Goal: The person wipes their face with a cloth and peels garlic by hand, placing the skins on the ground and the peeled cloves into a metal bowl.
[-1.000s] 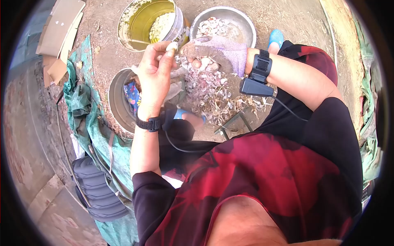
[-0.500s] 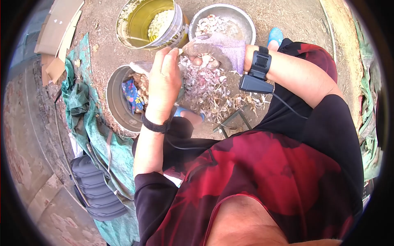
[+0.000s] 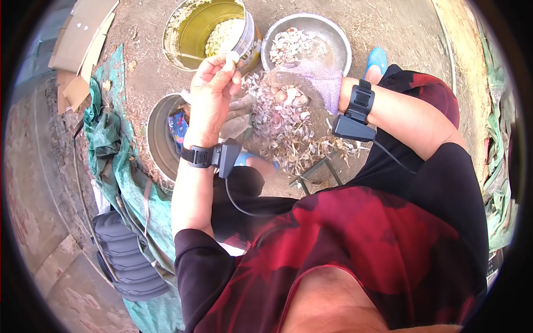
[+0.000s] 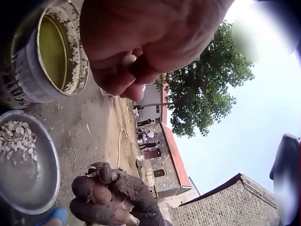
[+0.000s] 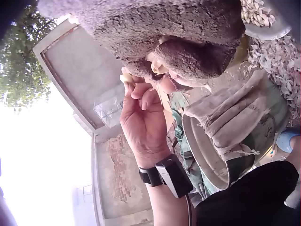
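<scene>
Between the thumb and fingers of my bare left hand (image 3: 211, 102) is a pale peeled garlic clove (image 3: 232, 57), lifted near the rim of the yellow-lined bucket (image 3: 172, 41). The right wrist view also shows this clove (image 5: 126, 77) at the fingertips. My right hand (image 3: 319, 83) wears a dirty purple-grey knitted glove. In the left wrist view its muddy fingers curl round garlic (image 4: 101, 194), partly hidden by the glove. Bits of pale skin (image 5: 157, 63) show between the gloved fingers. A heap of garlic skins (image 3: 277, 125) lies below both hands.
Peeled cloves (image 3: 225, 36) lie in the yellow-lined bucket. A metal basin (image 3: 347, 50) beside it holds more cloves. At left, a second bucket (image 3: 158, 130) contains a flowered cloth, with a pale cloth (image 5: 235, 113) over its rim. Green sheeting (image 3: 111, 133) lies further left.
Half a second ago my left hand was turned back-outward beside the gloved hand. It has since turned and drawn slightly left, with the clove now plainly visible. The gloved hand has shifted slightly.
</scene>
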Motion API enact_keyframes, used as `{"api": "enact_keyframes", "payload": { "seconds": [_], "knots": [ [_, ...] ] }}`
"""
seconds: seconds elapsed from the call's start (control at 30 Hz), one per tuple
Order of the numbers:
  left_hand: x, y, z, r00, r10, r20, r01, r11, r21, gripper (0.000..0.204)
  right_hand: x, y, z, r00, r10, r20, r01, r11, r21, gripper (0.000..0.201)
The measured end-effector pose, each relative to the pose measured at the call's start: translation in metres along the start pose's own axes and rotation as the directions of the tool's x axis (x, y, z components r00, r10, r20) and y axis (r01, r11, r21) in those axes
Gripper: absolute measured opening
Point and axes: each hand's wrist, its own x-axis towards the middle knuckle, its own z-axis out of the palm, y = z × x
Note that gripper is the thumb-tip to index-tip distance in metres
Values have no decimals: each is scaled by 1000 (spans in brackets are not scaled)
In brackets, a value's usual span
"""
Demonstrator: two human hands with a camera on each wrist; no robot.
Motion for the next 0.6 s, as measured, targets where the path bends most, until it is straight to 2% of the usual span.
{"api": "enact_keyframes", "payload": {
  "seconds": [0.03, 0.07, 0.1, 0.13, 0.17, 0.2, 0.23, 0.27, 0.33, 0.37, 0.4, 0.43, 0.5, 0.57, 0.6],
  "knots": [
    [9, 2, -5, 1000, 6, -8, -6, 1000, -1, 17, 3, -1, 8, 1000, -1, 1, 1, 1000, -3, 29],
    [22, 5, -12, 998, 43, -54, -40, 997, 67, 17, 6, 2, 19, 983, 0, -181, -22, 993, -120, 25],
    [37, 7, -22, 990, 93, -101, -82, 990, 115, 19, 6, 3, 26, 933, -16, -360, -71, 972, -225, 26],
    [57, 7, -38, 976, 183, -122, -155, 965, 211, 20, 5, -1, 24, 936, 91, -340, -173, 961, -218, 24],
    [66, 14, -39, 945, 294, -144, -172, 819, 547, 27, 4, -3, 25, 933, 100, -347, -182, 960, -211, 24],
    [80, 11, -54, 852, 522, -44, -195, 394, 898, 28, 3, -3, 28, 939, 89, -333, -164, 965, -204, 23],
    [84, 11, -56, 747, 643, 169, -98, -145, 985, 30, 3, -4, 31, 945, 78, -318, -146, 970, -195, 22],
    [82, 8, -58, 750, 639, 168, -101, -140, 985, 30, 4, -7, 31, 969, -46, -241, -48, 928, -369, 23],
    [60, 17, -28, 894, 413, 171, -237, 113, 965, 37, 10, -1, 20, 974, -66, -217, -36, 900, -434, 24],
    [44, 13, -10, 976, 214, 38, -146, 518, 843, 30, 14, 4, 12, 980, -79, -182, -23, 867, -498, 31],
    [25, 11, 7, 994, 87, 61, -104, 685, 721, 30, 20, 8, -1, 969, -218, -112, 30, 561, -827, 33],
    [4, 15, 29, 997, -28, 69, -27, 725, 688, 27, 17, 6, 4, 970, -217, -112, 30, 561, -827, 33],
    [-16, 3, 40, 985, -115, 128, 2, 753, 658, 20, 12, 3, 21, 969, -95, -228, -109, 664, -740, 37],
    [-25, -8, 45, 986, -99, 135, -30, 688, 725, 17, 15, 8, 24, 976, -114, -185, -54, 698, -714, 41],
    [-28, -9, 45, 983, -160, 93, 53, 726, 685, 14, 13, 9, 30, 974, -134, -184, -29, 730, -683, 34]
  ]
}}
